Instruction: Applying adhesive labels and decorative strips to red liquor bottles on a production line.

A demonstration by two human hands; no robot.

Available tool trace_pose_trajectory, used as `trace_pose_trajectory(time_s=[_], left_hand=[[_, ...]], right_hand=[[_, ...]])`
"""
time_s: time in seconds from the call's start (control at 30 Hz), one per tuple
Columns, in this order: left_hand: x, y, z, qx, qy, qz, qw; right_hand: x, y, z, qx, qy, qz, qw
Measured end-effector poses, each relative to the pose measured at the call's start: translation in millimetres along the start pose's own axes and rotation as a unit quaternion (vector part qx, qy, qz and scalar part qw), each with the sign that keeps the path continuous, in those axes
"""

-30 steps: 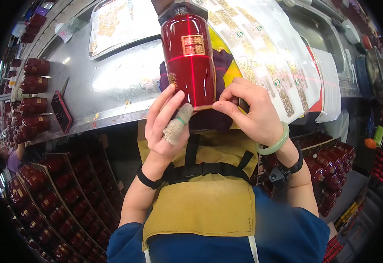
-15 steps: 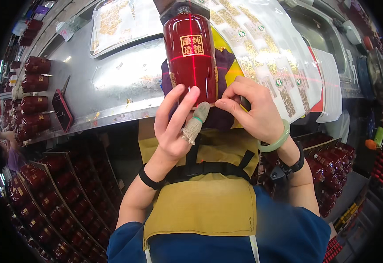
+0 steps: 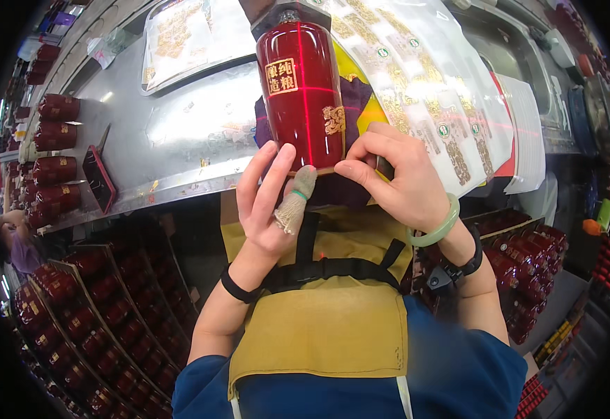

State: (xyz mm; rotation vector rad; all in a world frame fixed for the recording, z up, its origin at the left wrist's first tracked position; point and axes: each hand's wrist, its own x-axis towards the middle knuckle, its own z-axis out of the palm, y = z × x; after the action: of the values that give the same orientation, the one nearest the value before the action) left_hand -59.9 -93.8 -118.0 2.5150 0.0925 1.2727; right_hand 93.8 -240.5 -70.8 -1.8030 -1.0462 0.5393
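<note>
A dark red glass bottle (image 3: 300, 112) with gold square characters and a gold ornament at its lower right lies with its neck away from me. Its neck end meets a dark block (image 3: 258, 8), and a dark purple cloth (image 3: 357, 91) is under it. My left hand (image 3: 266, 202) has its fingers stretched against the base end; a knitted finger cover (image 3: 296, 199) with a green band reaches the bottom edge. At the base's right corner, my right hand (image 3: 403, 171) is curled, thumb by the glass, around a small dark object (image 3: 384, 167) mostly hidden by the fingers.
Red light lines cross the bottle. Sheets of gold decals (image 3: 423, 84) lie on the right, and a tray (image 3: 179, 42) with more gold pieces stands far left. Several red bottles (image 3: 57, 133) line the left edge; filled racks (image 3: 82, 321) stand below. A person (image 3: 22, 241) is far left.
The bottle has rolled about its long axis: its gold characters moved left and a gold ornament came into view at right. My left hand shifted slightly left with it.
</note>
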Motion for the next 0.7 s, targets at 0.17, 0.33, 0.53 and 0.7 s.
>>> trace_pose_trajectory(time_s=[0.17, 0.33, 0.53, 0.7], left_hand=[[12.1, 3.0, -2.5, -0.018, -0.048, 0.006, 0.999], [-2.6, -0.8, 6.2, -0.041, 0.042, -0.08, 0.995], [-1.9, 0.1, 2.9, -0.04, 0.022, -0.059, 0.997], [-2.3, -1.4, -4.9, -0.019, -0.025, -0.028, 0.999]], right_hand=[[-1.1, 3.5, 0.1, -0.014, 0.0, 0.003, 1.0], [0.7, -2.5, 3.5, -0.011, -0.001, 0.006, 1.0], [-1.2, -8.3, 4.4, 0.017, 0.011, -0.01, 1.0], [0.3, -9.3, 3.3, -0.005, 0.024, -0.018, 1.0]])
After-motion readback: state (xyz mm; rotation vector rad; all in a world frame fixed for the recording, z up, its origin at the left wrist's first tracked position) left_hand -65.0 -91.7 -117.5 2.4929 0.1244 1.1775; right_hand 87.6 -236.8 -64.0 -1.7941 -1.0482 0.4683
